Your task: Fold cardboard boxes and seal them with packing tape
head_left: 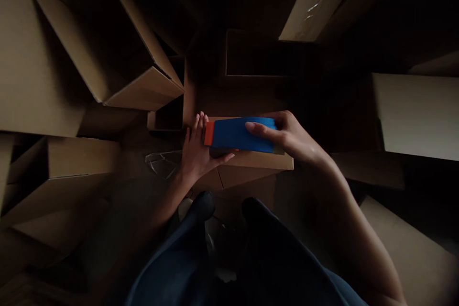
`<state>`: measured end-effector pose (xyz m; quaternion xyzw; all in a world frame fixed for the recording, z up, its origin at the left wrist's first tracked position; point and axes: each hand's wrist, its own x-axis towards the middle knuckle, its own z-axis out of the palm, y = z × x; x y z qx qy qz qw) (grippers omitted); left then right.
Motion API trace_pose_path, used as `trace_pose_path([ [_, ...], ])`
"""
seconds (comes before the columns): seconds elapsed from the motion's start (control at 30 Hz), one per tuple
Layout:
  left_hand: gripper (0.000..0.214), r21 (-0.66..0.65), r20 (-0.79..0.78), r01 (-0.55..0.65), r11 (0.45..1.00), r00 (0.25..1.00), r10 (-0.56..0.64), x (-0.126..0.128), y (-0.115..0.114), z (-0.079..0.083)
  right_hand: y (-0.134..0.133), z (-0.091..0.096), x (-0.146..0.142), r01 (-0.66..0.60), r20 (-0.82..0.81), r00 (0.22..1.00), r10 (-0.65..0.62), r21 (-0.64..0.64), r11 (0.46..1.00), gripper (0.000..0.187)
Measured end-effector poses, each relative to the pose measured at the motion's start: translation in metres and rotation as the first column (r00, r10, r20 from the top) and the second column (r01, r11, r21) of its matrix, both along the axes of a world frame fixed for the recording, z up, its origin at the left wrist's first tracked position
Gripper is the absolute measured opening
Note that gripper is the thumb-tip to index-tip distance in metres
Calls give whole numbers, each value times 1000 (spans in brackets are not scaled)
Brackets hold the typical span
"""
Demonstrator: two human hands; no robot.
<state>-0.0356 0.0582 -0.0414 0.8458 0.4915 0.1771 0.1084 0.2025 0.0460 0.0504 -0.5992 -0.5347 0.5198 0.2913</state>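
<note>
A long blue block-shaped item with an orange end (238,135) lies over a brown cardboard box (254,160) in front of me; I cannot make out its exact kind. My right hand (287,136) grips the item at its right end, the thumb across its top face and the other fingers hidden behind it. At the opposite, orange end is my left hand (197,148), its fingers stretched out and its thumb spread over the box. The left palm is close to the orange end, and contact there is hard to tell.
Open cardboard boxes crowd around: a large one (143,88) at upper left, a smaller one (79,158) at left, a pale one (419,117) at right. A clear plastic scrap (161,158) lies left of my hand. My knees (204,205) are below. Much is dark.
</note>
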Motion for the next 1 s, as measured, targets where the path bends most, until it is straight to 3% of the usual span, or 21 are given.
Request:
trace_pose_path([
  [0.27, 123, -25, 16, 20, 999, 1000, -20, -2, 1, 0, 4, 8, 13, -89, 71, 993, 90, -9, 996, 51],
  [0.47, 123, -44, 34, 32, 998, 999, -31, -4, 3, -2, 2, 24, 44, -53, 118, 991, 61, -64, 997, 50],
  [0.63, 123, -36, 45, 26, 999, 999, -24, -4, 2, -4, -6, 33, 78, 70, 244, 969, -37, -126, 990, 50],
  [0.83, 123, -24, 38, 14, 1000, 999, -13, -4, 0, -6, -12, 31, 71, 106, 296, 952, -84, -59, 993, 41],
  [1.0, 124, -30, 57, 0, 1000, 998, 2, -4, -1, -6, -13, 24, 67, 104, 352, 932, -88, -28, 994, 44],
])
